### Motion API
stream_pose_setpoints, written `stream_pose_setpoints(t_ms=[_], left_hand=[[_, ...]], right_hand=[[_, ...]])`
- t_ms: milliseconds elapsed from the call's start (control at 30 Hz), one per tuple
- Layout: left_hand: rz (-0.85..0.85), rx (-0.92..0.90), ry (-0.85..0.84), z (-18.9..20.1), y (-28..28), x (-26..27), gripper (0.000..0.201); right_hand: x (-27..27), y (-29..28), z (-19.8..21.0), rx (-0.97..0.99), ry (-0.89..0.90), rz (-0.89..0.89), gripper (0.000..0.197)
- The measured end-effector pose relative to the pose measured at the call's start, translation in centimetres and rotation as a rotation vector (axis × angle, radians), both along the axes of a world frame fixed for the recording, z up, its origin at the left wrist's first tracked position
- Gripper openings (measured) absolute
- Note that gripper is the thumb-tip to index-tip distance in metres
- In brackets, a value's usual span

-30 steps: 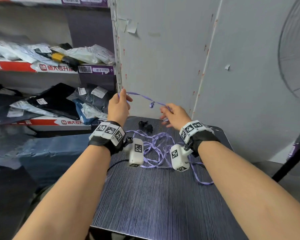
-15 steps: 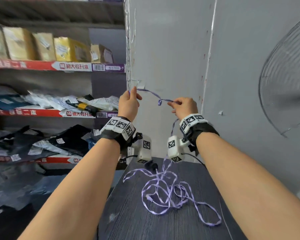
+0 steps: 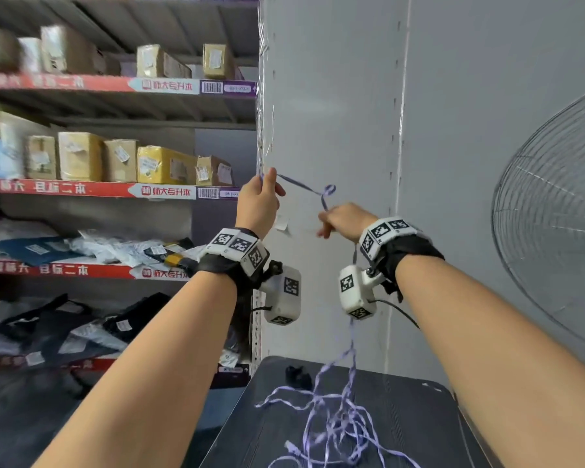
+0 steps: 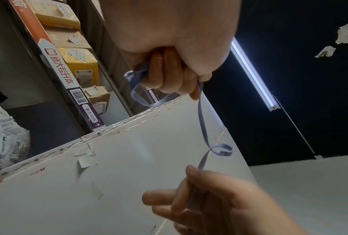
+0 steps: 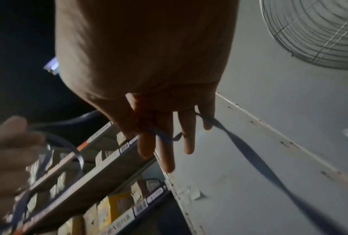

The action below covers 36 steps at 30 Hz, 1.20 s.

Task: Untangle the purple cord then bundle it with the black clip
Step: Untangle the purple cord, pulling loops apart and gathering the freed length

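Note:
The purple cord stretches between my two raised hands, with a small loop near the right one. My left hand grips one end high up by the wall corner; in the left wrist view its fingers curl round the cord. My right hand, slightly lower, pinches the cord, which runs across its fingers. From there the cord hangs down to a loose tangle on the dark table. The black clip lies at the table's far left corner, apart from both hands.
Shelves with parcels and bagged goods fill the left side. A grey partition wall stands right behind the hands. A wire fan guard hangs at the right. The table's left edge drops to the floor.
Both hands have risen well above the table and drawn closer together. More cord is lifted off the table and now hangs from the right hand. The view has tilted upward.

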State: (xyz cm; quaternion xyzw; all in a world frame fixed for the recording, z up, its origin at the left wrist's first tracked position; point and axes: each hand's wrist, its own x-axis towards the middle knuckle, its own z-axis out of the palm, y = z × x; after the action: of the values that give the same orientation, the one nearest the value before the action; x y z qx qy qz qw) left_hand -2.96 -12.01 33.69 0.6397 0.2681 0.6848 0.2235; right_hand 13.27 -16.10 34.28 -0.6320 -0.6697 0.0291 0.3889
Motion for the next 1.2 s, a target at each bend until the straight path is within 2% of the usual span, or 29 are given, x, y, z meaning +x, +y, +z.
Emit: stream_pose_setpoints(t_ms=[167,333,467,700,867,933,1067,1200], left_hand=[[-0.016,-0.054,0.035,-2.8,0.6,0.1,0.046],[-0.007,-0.124,0.072,-6.6,1.1,0.3,0.046],[-0.042,-0.238,0.139,-10.6,2.1,0.7,0.046],[-0.072,-0.379,0.205,-17.9,4.0,0.7,0.044],[-0.089,-0.469,0.237,-22.0,5.5,0.7,0.041],[-0.108,-0.479,0.269,-22.8,5.9,0.8,0.041],[-0.139,-0.478,0.322,-23.8,6.3,0.6,0.04],[-0.141,-0.485,0.32,-24.8,6.9,0.4,0.04]], right_hand=[[0.5,-0.1,-4.7,-0.146,0.283,0.257,0.041],[0.8,-0.2,-8.4,-0.14,0.107,0.193,0.032],[0.9,0.9,-12.4,-0.102,0.136,0.131,0.033],[1.2,3.3,-20.0,-0.028,0.524,0.088,0.02],[1.2,4.6,-24.0,-0.178,0.633,0.103,0.022],[0.7,5.0,-24.8,-0.22,0.636,0.142,0.027],[-0.4,5.8,-25.7,-0.311,0.796,0.309,0.038],[-0.8,6.8,-27.7,-0.327,0.917,0.403,0.033]])
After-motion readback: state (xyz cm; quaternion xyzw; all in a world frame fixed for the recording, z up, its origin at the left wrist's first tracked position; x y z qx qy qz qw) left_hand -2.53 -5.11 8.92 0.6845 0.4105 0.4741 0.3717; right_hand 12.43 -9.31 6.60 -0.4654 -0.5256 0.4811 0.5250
